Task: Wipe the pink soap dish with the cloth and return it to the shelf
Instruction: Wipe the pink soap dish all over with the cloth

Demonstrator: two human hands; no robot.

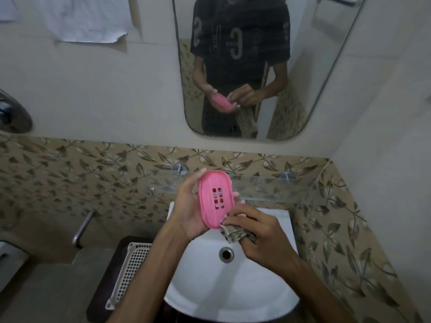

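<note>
My left hand point(186, 210) holds the pink soap dish point(214, 199) upright above the white sink, fingers curled round its far edge. The dish is oval with a block of small drain holes in its middle, its hollow side facing me. My right hand point(258, 234) grips a bunched patterned cloth point(233, 233) and holds it against the dish's lower right rim. Behind the hands a glass shelf point(268, 185) runs along the tiled wall on two metal pegs.
The white sink point(228, 290) with its drain point(226, 254) lies below the hands. A white perforated basket point(130, 269) leans at its left. A metal tap point(82, 227) juts from the wall on the left. The mirror point(303, 66) above reflects a person.
</note>
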